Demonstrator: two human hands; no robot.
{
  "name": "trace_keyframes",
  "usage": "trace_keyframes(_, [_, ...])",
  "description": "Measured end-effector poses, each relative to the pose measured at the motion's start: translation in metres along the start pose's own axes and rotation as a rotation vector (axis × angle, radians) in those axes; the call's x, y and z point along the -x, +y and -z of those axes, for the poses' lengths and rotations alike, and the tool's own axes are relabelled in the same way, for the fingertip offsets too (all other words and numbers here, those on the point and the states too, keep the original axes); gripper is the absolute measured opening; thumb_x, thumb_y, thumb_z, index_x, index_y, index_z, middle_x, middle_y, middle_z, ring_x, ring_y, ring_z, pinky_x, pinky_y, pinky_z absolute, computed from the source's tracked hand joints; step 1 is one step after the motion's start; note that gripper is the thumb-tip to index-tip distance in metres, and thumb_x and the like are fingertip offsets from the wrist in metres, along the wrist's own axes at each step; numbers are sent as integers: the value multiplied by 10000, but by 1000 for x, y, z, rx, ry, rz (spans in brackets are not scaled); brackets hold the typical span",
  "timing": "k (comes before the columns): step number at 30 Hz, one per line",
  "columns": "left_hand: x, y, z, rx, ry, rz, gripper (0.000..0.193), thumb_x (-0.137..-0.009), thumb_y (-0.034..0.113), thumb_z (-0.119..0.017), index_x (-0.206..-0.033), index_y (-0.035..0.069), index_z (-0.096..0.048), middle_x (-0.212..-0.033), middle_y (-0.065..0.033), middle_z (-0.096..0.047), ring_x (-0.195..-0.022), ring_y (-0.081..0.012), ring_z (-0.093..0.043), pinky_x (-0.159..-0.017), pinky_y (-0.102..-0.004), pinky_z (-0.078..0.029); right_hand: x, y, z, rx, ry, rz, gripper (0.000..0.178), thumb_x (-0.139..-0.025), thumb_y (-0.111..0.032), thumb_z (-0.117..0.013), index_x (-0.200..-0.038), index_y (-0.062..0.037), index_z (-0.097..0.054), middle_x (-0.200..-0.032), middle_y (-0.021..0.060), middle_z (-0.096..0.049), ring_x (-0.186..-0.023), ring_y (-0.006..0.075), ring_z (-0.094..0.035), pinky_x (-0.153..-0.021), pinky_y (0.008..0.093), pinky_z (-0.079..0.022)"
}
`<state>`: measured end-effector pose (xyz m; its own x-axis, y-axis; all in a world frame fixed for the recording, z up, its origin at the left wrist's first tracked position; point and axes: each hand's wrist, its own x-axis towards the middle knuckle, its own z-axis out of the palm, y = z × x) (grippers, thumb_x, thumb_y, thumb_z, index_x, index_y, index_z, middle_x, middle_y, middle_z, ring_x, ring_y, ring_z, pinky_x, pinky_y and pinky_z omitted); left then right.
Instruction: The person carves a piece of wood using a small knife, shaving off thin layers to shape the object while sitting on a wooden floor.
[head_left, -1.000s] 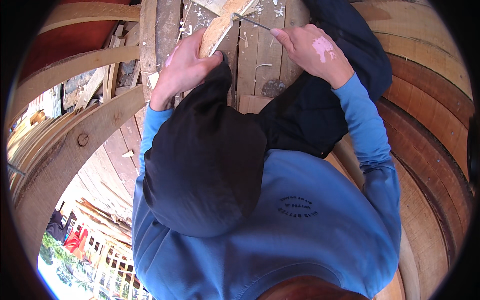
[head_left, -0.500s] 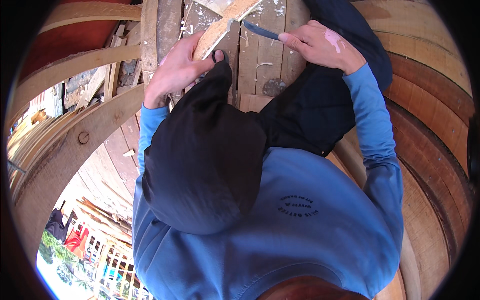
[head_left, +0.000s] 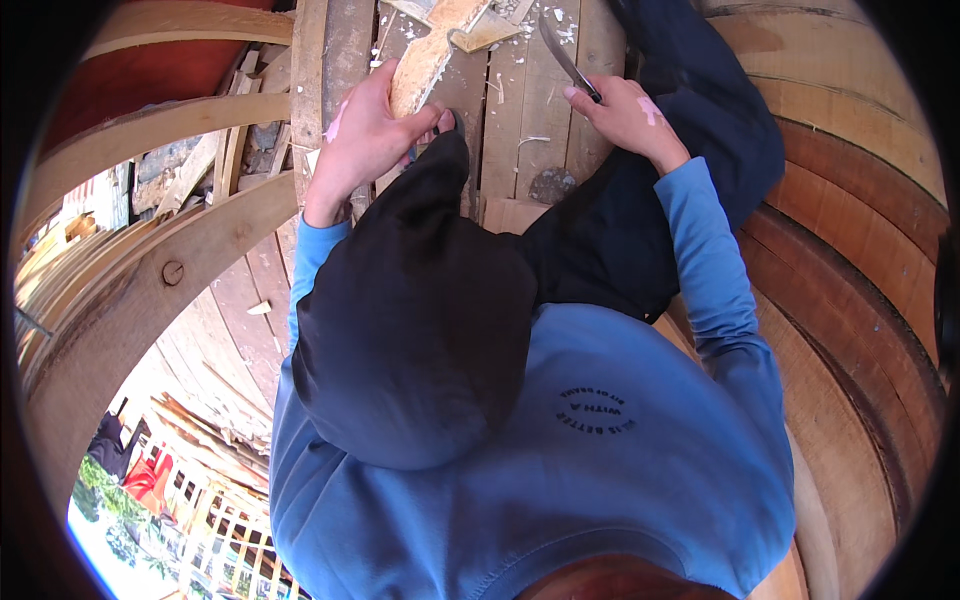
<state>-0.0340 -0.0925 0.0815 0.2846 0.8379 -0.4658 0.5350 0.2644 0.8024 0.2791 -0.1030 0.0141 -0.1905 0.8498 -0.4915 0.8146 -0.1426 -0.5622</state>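
The strip (head_left: pixel 424 68) is tan, the sweatshirt (head_left: pixel 480 500) blue with black print, the trousers (head_left: pixel 420 340) black.

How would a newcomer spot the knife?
Find the plank floor, top centre. At its right side, the right hand holds the knife, pointing up the picture. Slim, dark and curved, it stands apart from the pale board in the left hand.

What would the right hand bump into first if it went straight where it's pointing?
Going up and left, the right hand, holding a knife, would probably meet the flat tan piece first. Depth is unclear, so it might pass above.
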Motion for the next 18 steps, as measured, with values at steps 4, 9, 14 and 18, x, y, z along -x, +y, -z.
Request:
trace_keyframes(4, [1, 9, -11, -83, 118, -24, 330, -934, 201, -750, -1079, -19, -551, -750, -61, -744, -564, -113, -667, -498, -272, -516, 1, -8, -17, -289, 9, -125, 482, -1007, -451, -609, -889, 17, -614, -622, 75, -502, -604, 192, -509, -607, 414, -429])
trace_keyframes(9, [-9, 0, -21, -6, 223, -31, 375, -917, 221, -782, -1040, -32, -535, -700, -96, -719, -525, -150, -674, -488, -308, -527, -6, -5, -24, -320, 53, -102, 431, -1003, -423, -622, -940, 3, -634, -651, 92, -561, -625, 196, -558, -628, 397, -454])
trace_keyframes(14, [-20, -12, -27, 46, 423, -86, 426, -884, 254, -832, -1068, -15, -557, -730, -90, -686, -502, -125, -607, -452, -299, -482, -8, -6, -23, -416, 37, -131, 374, -1002, -385, -636, -993, -11, -645, -680, 99, -604, -632, 193, -586, -638, 384, -472])
trace_keyframes(18, [-33, -28, -32, 110, 567, -165, 422, -888, 242, -830, -1089, -6, -555, -748, -77, -683, -500, -113, -593, -451, -286, -475, -7, -7, -26, -417, 78, -34, 325, -988, -344, -647, -1052, -25, -652, -710, 98, -631, -628, 197, -596, -644, 383, -483])
